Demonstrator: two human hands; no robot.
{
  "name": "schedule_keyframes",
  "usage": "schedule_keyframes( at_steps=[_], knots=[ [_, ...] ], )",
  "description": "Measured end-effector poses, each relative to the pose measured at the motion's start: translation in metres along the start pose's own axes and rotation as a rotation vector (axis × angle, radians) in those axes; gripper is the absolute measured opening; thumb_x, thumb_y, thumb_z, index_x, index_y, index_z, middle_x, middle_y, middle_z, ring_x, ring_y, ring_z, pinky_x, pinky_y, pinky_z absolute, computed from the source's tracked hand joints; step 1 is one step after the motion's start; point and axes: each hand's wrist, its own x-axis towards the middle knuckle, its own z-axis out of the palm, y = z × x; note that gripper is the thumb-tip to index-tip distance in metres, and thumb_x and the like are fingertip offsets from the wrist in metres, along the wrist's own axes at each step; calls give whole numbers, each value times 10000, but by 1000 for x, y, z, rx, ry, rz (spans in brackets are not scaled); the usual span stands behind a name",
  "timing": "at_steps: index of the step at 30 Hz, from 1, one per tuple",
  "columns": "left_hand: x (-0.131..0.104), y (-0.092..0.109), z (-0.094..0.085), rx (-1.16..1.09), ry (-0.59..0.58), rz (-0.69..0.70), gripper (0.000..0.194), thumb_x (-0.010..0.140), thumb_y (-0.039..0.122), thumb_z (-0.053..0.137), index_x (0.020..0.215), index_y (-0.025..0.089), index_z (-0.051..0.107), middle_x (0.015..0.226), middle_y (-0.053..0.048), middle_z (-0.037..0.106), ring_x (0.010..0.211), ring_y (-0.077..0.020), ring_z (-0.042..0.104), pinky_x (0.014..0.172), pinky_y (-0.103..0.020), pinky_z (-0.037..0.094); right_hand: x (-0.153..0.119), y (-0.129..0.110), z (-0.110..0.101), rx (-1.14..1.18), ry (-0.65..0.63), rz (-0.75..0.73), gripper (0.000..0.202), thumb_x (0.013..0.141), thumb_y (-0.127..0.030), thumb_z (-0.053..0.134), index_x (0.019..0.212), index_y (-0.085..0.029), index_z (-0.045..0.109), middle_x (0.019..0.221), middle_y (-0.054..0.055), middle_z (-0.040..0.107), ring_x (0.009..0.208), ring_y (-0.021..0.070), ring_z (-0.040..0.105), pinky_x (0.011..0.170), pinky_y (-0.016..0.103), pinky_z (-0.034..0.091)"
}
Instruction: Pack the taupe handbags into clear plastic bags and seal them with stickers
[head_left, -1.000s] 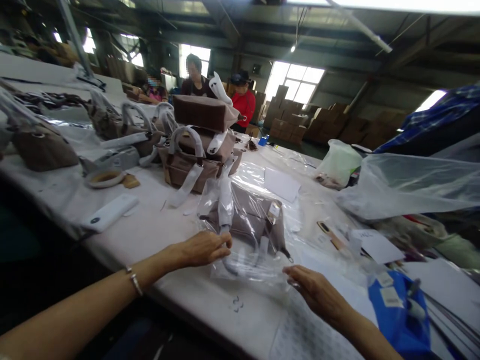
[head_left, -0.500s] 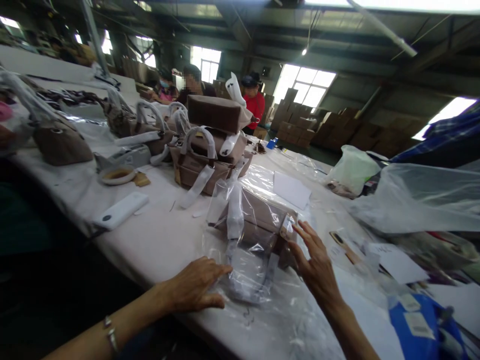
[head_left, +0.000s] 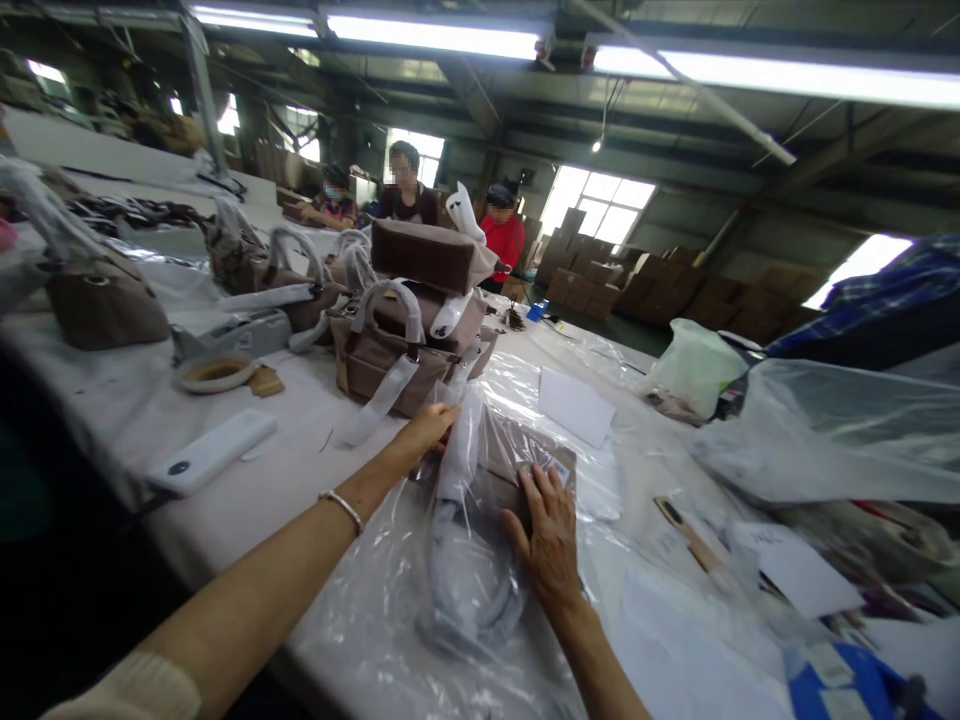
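A taupe handbag point(head_left: 491, 450) lies on the table inside a clear plastic bag point(head_left: 390, 570). Its handle point(head_left: 450, 620), wrapped in white film, points toward me. At the far left side of the handbag, my left hand point(head_left: 431, 428) is closed around its edge through the plastic; some fingers are hidden behind the wrapped strap. My right hand point(head_left: 549, 535) rests open on the handbag's right part, fingers extended over the plastic. A small white label point(head_left: 556, 468) shows just beyond the right fingertips.
More taupe handbags point(head_left: 412, 360) are stacked behind. To the left are a tape roll point(head_left: 216, 373) and a white oblong device point(head_left: 214, 450). White paper point(head_left: 576, 405), a wooden-handled brush point(head_left: 686, 535), loose plastic point(head_left: 840, 430) and a blue item point(head_left: 844, 680) lie rightward. Co-workers point(head_left: 409, 190) are beyond the table.
My left hand has moved forward from the near side to the handbag's far left edge. My right hand has shifted left onto the handbag. The wrapped handle now reaches closer to me.
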Motion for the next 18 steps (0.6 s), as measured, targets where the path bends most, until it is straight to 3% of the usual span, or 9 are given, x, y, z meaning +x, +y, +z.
schedule_keyframes(
  at_steps=[6,10,12,14,16,18],
  knots=[
    [-7,12,17,442,38,233,167,857,360,581,817,200,551,897,-70,657,955,-271,617,765,-318,435,-1,-5,0,50,18,28,549,936,-457,563,1423,-224,457,1481,119,467,1435,349,287,1141,612,254],
    [-14,8,21,614,30,289,220,873,404,584,772,212,549,790,-46,652,862,-260,635,754,-329,434,17,-8,-7,133,104,93,413,965,-440,514,1300,-203,561,1357,127,575,1356,304,410,1141,585,259],
    [-16,3,19,660,90,282,212,885,411,581,817,211,562,830,-47,656,872,-252,631,768,-330,444,35,-4,-11,165,150,141,438,958,-466,504,1291,-190,572,1358,130,573,1341,288,430,1155,562,246],
    [-15,-3,16,675,208,299,173,884,360,599,954,203,581,971,-61,660,954,-243,616,833,-336,454,52,6,-15,183,161,261,547,931,-515,504,1341,-155,544,1445,156,492,1383,303,376,1172,547,213],
    [-13,-7,14,667,294,362,298,864,281,625,1142,189,567,1154,-86,633,1087,-248,576,939,-361,437,66,21,-16,222,145,477,673,910,-566,469,1393,-98,491,1504,203,405,1424,341,306,1174,557,186],
    [-10,-9,13,632,276,431,379,848,206,624,1222,184,571,1276,-101,596,1192,-264,524,1025,-395,394,73,34,-15,281,103,654,734,911,-603,403,1399,-59,476,1458,248,450,1394,367,357,1143,563,251]
  ],
)
